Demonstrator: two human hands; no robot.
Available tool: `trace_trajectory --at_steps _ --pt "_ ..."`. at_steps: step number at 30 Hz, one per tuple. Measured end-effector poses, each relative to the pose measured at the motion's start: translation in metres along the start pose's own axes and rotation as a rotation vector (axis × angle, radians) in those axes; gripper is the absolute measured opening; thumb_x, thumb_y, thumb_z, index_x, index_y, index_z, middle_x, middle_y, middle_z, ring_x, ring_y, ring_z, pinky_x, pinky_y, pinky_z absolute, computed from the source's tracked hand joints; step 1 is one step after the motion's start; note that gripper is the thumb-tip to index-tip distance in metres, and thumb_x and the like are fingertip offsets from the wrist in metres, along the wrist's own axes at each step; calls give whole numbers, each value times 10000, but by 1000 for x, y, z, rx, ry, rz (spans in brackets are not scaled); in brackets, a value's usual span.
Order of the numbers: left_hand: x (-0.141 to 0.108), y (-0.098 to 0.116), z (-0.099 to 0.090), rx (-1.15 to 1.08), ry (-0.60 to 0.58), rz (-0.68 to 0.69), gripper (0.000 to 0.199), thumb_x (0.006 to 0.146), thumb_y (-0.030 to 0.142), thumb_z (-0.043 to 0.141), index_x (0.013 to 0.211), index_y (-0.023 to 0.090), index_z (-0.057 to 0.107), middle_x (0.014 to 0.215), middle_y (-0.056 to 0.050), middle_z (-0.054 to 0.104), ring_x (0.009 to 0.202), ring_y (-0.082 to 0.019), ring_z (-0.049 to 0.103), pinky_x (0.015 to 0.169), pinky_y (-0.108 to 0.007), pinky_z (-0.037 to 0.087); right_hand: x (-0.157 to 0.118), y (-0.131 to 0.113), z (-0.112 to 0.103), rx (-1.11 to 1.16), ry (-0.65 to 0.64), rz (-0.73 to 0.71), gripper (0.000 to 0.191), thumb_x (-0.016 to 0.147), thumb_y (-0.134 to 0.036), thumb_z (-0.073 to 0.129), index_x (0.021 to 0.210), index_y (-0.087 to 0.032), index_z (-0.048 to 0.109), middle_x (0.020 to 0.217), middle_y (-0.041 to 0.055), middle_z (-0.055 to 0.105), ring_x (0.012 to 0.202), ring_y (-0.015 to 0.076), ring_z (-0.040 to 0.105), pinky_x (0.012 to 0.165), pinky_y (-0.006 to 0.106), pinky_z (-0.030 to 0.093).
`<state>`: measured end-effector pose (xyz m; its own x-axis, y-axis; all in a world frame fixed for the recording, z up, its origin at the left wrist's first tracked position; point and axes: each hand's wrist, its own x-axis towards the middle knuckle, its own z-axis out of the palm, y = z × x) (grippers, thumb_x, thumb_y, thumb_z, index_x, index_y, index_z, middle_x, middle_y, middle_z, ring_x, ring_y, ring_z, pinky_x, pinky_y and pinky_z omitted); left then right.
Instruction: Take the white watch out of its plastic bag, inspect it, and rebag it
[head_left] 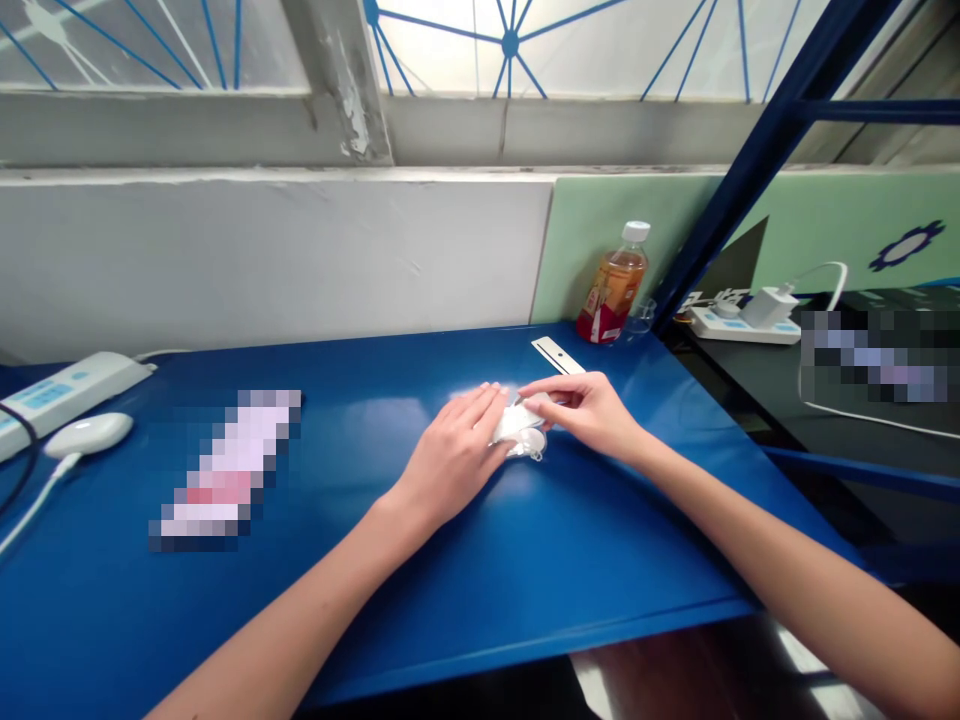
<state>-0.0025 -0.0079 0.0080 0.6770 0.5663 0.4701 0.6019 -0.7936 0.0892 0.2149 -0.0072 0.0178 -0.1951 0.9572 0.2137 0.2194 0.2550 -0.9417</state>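
Observation:
Both hands meet over a small white item in clear plastic (519, 424) on the blue desk (375, 590). Its exact kind I cannot make out, and fingers cover part of it. My left hand (463, 440) lies over its left side, fingers together along the far side and thumb at the near side, holding it against the desk. My right hand (589, 408) pinches its right edge between thumb and forefinger, the other fingers curled. A small clear rounded part with a ring-like end shows at the near side. Just beyond my right hand lies a flat white strip with a black line (556, 354).
A drink bottle with a white cap (613, 285) stands at the back right, near a blue metal post (739, 190). Leftward are a blurred-out phone-like object (229, 470), a white mouse-shaped device (88, 435) and a power strip (71, 395). Another power strip (742, 325) sits beyond the post.

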Motion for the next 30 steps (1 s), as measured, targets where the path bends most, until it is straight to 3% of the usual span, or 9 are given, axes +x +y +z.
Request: trace_trajectory --at_steps 3,7,12,17,21,26,30 --pt "0 -5 -9 -10 -247 -89 737 919 480 608 1442 14 378 1484 -281 407 1400 -392 370 1109 -523 356 -1 4 -4 -105 78 -54 263 803 -408 734 909 -173 782 816 77 764 630 177 657 567 307 536" --pt "-4 -16 -17 -47 -412 -76 591 971 469 517 1433 112 424 1474 -222 455 1388 -365 402 1110 -521 338 -1 8 -8 -285 167 -156 218 841 -395 694 846 -192 774 797 65 760 602 168 621 538 299 470" --pt "-15 -24 -10 -85 -335 -26 554 1020 432 428 1465 108 365 1482 -206 446 1397 -332 386 1128 -477 323 2 7 -16 -470 163 -190 223 878 -358 644 776 -182 736 703 37 716 553 144 539 522 289 401" --pt "-22 -25 -8 -118 -280 -76 485 1031 364 392 1439 101 381 1434 -201 484 1341 -332 446 1093 -473 380 3 6 -25 -418 184 -98 276 890 -390 617 746 -165 688 646 24 635 552 139 502 506 278 369" --pt "-23 -23 -8 -146 -232 -75 459 1027 311 382 1440 111 370 1435 -194 483 1352 -327 436 1133 -509 328 -1 9 -17 -427 159 -67 264 882 -386 625 732 -176 680 641 23 643 556 151 531 501 275 387" --pt "-23 -21 -5 -162 -250 -55 477 1029 328 379 1457 120 353 1473 -191 455 1409 -315 370 1157 -516 293 -10 17 6 -594 149 -176 234 924 -347 579 830 -197 733 729 41 733 603 182 635 579 307 482" --pt "-24 -22 -4 -155 -284 -80 497 1032 347 375 1475 123 336 1505 -194 420 1436 -308 330 1171 -521 261 -10 18 0 -832 34 -320 261 953 -334 532 940 -237 774 1132 98 729 939 270 698 766 408 556"
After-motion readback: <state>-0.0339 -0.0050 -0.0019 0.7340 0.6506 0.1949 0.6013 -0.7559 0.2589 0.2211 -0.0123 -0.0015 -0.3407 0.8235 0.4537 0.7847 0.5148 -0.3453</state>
